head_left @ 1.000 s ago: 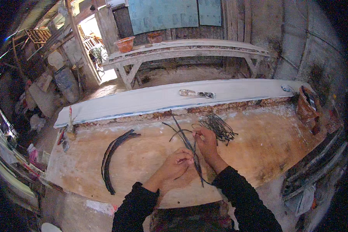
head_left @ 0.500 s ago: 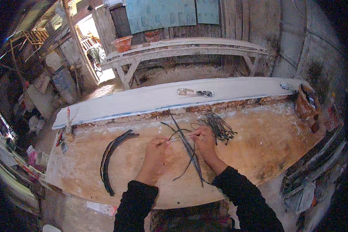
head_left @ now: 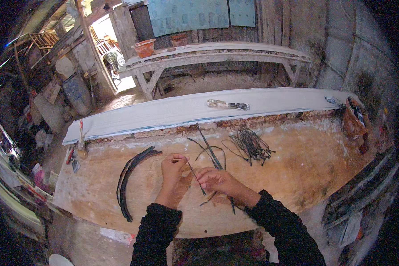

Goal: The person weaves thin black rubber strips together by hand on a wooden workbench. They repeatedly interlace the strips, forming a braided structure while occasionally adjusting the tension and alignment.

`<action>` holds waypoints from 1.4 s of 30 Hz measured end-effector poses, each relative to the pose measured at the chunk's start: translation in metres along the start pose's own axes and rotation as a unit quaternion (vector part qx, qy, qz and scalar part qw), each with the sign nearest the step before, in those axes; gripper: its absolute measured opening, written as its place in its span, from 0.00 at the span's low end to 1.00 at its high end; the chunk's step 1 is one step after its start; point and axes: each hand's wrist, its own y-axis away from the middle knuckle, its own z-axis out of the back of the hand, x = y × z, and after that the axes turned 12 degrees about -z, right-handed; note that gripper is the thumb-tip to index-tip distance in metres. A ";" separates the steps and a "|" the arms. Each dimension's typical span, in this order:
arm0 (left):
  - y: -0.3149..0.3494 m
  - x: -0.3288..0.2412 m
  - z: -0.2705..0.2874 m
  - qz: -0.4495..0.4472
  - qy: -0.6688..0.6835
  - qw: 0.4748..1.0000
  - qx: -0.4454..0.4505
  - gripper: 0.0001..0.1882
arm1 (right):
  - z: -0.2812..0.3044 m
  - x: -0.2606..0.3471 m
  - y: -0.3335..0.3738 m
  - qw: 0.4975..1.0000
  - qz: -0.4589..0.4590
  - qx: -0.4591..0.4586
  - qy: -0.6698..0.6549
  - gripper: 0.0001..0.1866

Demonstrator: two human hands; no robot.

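- Head view, with the hands as the clock's centre and 12 pointing away from the person: dim workshop; blue sheets [head_left: 188, 17] hang on the back wall at 12 o'clock, and a bright doorway [head_left: 105, 42] opens at 11.
- Below the sheets stands a far bench [head_left: 235, 56], an orange bowl [head_left: 145, 48] on its 11 o'clock end.
- Nearer, a worn wooden bench [head_left: 301, 173] lies under the hands, with a long white board [head_left: 155, 114] along its far side.
- Left hand [head_left: 174, 170]: fingertips pinched together on the upper end of a thin dark strip [head_left: 191, 167].
- Right hand [head_left: 218, 181]: fingers closed on the same strip lower down, its tail poking out below them toward 5.
- Crossed dark strips [head_left: 210, 151] lie on the bench from 12 o'clock, passing behind the right hand.
- Tangled dark cords [head_left: 252, 147] lie at 2; a curved dark bundle [head_left: 127, 181] lies at 9.
- On the white board, a stained flat tool [head_left: 228, 105] rests at 1.
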 end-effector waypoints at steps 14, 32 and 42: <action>-0.010 0.022 0.010 -0.059 -0.061 0.996 0.039 0.04 | 0.000 0.007 0.003 0.999 0.042 0.028 -0.015 0.06; 0.052 0.028 -0.019 -0.247 -0.232 0.816 0.468 0.07 | 0.054 -0.015 -0.012 0.814 0.128 -0.469 0.318 0.04; 0.061 0.035 -0.019 -0.214 -0.175 0.830 0.484 0.08 | 0.050 -0.022 -0.018 0.882 0.048 -0.425 0.196 0.08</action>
